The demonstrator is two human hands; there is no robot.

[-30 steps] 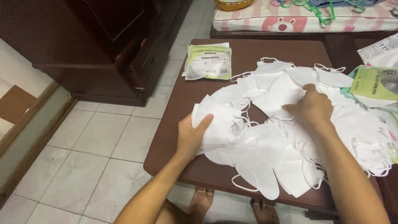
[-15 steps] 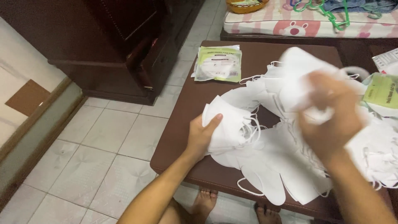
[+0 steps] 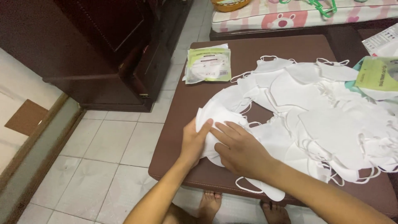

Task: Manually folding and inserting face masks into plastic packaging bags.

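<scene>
Many white folded face masks [image 3: 315, 103] with ear loops lie spread over a dark brown table [image 3: 182, 124]. At the table's near left, a small stack of masks [image 3: 215, 114] sits between my hands. My left hand [image 3: 194, 141] grips the stack's left side, thumb on top. My right hand [image 3: 240, 147] lies flat on the stack, fingers pointing left and pressing it down.
A sealed green and white mask packet [image 3: 207, 64] lies at the table's far left. More green packets [image 3: 379, 74] sit at the right edge. A dark wooden cabinet [image 3: 103, 49] stands left, over a tiled floor [image 3: 103, 157]. A patterned mattress [image 3: 290, 14] lies beyond. My bare feet [image 3: 209, 203] show below.
My right hand carried a mask from the pile at the right over to the left and now presses it onto the stack held by my left hand.
</scene>
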